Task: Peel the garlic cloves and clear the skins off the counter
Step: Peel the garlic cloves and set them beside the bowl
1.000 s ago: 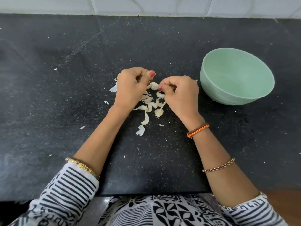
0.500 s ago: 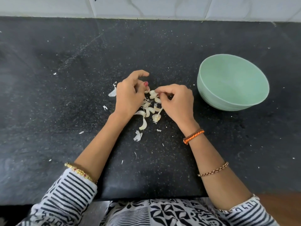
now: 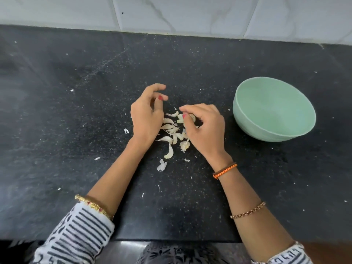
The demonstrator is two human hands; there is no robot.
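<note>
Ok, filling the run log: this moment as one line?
left hand: open | right hand: pinching garlic clove | bowl: empty | skins: on counter

Black speckled counter (image 3: 190, 206) with garlic cloves (image 3: 172, 130), scattered skins (image 3: 162, 165), a green bowl (image 3: 274, 109).

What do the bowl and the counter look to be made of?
Bowl: pale green, matte, faintly ribbed outside; looks like plastic or melamine, though glazed ceramic is possible. Counter: black stone with fine pale flecks and a soft sheen, probably polished granite.
</note>
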